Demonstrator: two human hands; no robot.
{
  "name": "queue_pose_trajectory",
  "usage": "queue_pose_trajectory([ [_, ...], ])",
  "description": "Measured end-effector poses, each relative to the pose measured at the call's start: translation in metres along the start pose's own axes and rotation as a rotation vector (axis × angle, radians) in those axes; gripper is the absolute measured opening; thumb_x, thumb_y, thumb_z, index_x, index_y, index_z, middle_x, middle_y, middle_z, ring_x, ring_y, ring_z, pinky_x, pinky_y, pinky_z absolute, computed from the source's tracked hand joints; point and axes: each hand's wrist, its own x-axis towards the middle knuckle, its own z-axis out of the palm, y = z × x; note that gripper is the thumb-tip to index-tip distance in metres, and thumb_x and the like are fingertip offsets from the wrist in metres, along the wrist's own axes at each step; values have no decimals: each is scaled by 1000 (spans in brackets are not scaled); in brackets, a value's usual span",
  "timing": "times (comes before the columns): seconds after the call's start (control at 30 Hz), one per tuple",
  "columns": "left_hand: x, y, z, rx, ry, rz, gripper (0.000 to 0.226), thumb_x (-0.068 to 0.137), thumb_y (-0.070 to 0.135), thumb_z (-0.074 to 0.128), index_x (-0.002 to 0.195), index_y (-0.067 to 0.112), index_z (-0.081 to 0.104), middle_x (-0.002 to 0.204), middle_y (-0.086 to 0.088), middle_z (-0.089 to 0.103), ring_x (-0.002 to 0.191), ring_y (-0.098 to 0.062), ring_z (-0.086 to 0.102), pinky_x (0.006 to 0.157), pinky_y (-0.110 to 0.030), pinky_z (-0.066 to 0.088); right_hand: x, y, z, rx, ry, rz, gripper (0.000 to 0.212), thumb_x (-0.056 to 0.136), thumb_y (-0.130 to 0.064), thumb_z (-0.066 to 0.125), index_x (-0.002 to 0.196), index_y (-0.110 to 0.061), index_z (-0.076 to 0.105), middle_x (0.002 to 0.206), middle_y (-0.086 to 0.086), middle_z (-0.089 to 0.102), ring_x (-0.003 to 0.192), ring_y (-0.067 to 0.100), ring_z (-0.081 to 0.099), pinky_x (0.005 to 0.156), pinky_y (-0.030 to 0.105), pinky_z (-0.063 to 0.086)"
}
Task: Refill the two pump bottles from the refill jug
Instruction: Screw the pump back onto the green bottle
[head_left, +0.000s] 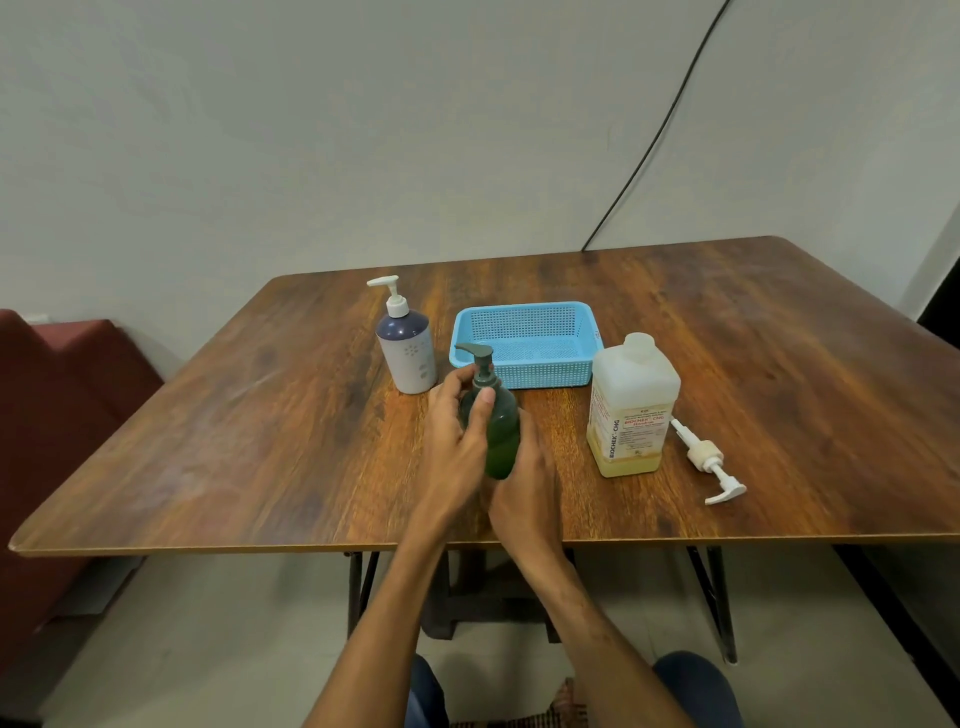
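"BIOCHEK CHG" label on refill jug (631, 410)

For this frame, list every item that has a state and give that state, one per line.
Green pump bottle: upright on the table, pump on, held by both hands.
Left hand: wrapped around its neck.
Right hand: gripping its base.
White pump bottle: upright, pump on, untouched.
Refill jug: upright, liquid low; top unclear.
Loose pump: lying beside the jug.
Blue basket: looks empty.
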Motion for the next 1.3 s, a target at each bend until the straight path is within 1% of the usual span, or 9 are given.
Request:
queue_pose_trajectory([
  [0.17,-3,10,0,-115,13,-32,45,93,38,59,134,20,51,131,0,57,122,-10,55,102,-34,51,0,-2,-1,18,0,-5,71,84,-18,77,143,-32,39,136,-13,54,126,6,51,99,38,53],
  [0.27,-1,12,5,-148,145,-30,39,86,29,76,119,18,58,116,4,63,109,-10,63,93,-34,56,-1,-3,-1,28,-4,4,76,83,-19,78,144,-35,36,138,-13,53,128,6,49,100,39,53],
  [0.4,2,11,3,-157,168,9,26,85,16,77,108,20,65,107,3,69,104,-12,67,87,-29,57,-2,-5,-2,36,-5,0,76,82,-21,79,144,-35,38,136,-12,53,127,7,51,99,39,53],
  [0.5,2,10,-2,-149,107,27,26,90,10,70,115,16,67,112,-1,71,108,-11,67,88,-24,56,-2,-7,-5,51,0,0,75,79,-22,81,141,-33,40,133,-11,56,122,8,53,96,39,54],
  [0.6,4,6,-9,-161,0,15,33,96,8,62,129,7,63,123,-5,69,118,-12,64,97,-30,54,-2,-7,-5,63,-16,14,77,77,-28,82,141,-30,41,134,-9,56,122,10,54,97,41,53],
  [0.7,2,7,-7,-177,13,16,47,92,14,69,137,11,55,130,-3,65,122,-12,61,99,-28,53,-2,-7,-4,50,-13,16,77,78,-28,82,143,-33,40,135,-11,54,124,9,53,97,41,54],
  [0.9,-1,10,2,-130,168,45,28,85,13,77,110,21,66,109,7,69,106,-9,66,89,-28,57,-2,-4,-1,8,11,8,78,82,-18,79,144,-37,36,136,-13,53,126,7,51,98,38,54],
  [1.13,-2,4,-3,-144,27,44,44,98,14,60,141,11,52,135,-2,62,126,-12,58,102,-31,52,-1,-4,-2,31,3,-1,73,81,-22,80,142,-32,40,135,-12,54,125,9,52,97,40,54],
  [1.3,-4,10,7,-189,209,-10,32,84,18,79,113,18,66,110,4,71,106,-11,68,91,-34,58,-2,-5,-2,29,7,6,77,82,-21,79,144,-37,36,140,-14,52,130,6,49,102,39,52],
])
